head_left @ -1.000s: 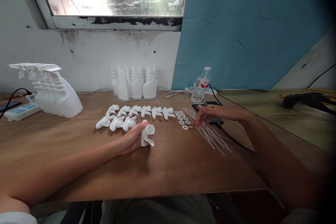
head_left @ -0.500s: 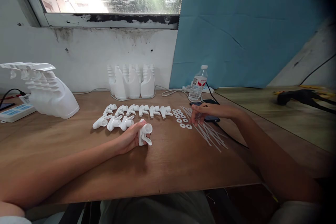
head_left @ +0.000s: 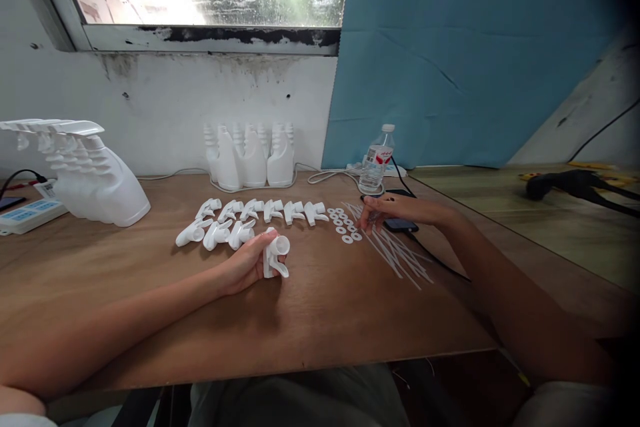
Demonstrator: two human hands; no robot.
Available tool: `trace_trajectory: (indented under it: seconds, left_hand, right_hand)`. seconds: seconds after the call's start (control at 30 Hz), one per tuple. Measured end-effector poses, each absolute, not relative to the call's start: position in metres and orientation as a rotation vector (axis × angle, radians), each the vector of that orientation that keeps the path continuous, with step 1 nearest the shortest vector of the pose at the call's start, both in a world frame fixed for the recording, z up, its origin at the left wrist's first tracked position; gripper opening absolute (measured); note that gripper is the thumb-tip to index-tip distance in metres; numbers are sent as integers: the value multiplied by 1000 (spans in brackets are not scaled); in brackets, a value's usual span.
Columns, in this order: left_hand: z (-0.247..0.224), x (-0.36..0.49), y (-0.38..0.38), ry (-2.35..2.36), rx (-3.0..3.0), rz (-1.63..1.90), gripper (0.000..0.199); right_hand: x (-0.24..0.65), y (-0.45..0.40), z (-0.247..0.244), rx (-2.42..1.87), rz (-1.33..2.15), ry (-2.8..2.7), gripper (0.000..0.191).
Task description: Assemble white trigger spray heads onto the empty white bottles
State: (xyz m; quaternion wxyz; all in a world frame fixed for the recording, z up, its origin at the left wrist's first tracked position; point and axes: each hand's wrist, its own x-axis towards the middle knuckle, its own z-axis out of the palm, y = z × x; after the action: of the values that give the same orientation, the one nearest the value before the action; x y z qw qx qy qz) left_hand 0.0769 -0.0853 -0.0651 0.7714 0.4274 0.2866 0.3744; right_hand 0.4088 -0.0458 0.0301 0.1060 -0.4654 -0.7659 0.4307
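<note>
My left hand (head_left: pixel 253 260) is closed around a white trigger sprayer head (head_left: pixel 276 257), whose round collar faces me and whose trigger points down to the right. My right hand (head_left: pixel 379 211) reaches down over the washers, its fingers bent and slightly apart. Its fingertips are at the edge of a flat white washer (head_left: pixel 357 236), which still lies on the table. Several other white washers (head_left: pixel 341 230) lie to its left. Beneath and beside the hand, thin clear tubes (head_left: pixel 397 257) are spread on the table. More trigger sprayer heads (head_left: pixel 273 211) lie in two rows beyond my left hand.
White spray bottles (head_left: pixel 253 160) stand against the wall, and assembled-looking ones (head_left: pixel 107 180) at the left. A labelled water bottle (head_left: pixel 377 160), a phone (head_left: pixel 400 225) and cables are behind my right hand. A power strip (head_left: pixel 30 215) lies at far left.
My right hand has shifted slightly left, and the nearest washer has slid a little away from me under its fingertips. The left hand keeps the sprayer head in the same place.
</note>
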Motion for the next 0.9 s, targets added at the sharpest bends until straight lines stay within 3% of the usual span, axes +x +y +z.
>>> trace_trajectory:
  seconds: [0.47, 0.9]
  left_hand:
    - [-67, 78, -85, 626, 936, 815, 30]
    - [-64, 78, -86, 645, 929, 810, 29]
  right_hand:
    - [407, -27, 4, -1266, 1176, -2298, 68]
    - [405, -32, 9, -1295, 1127, -2232, 71]
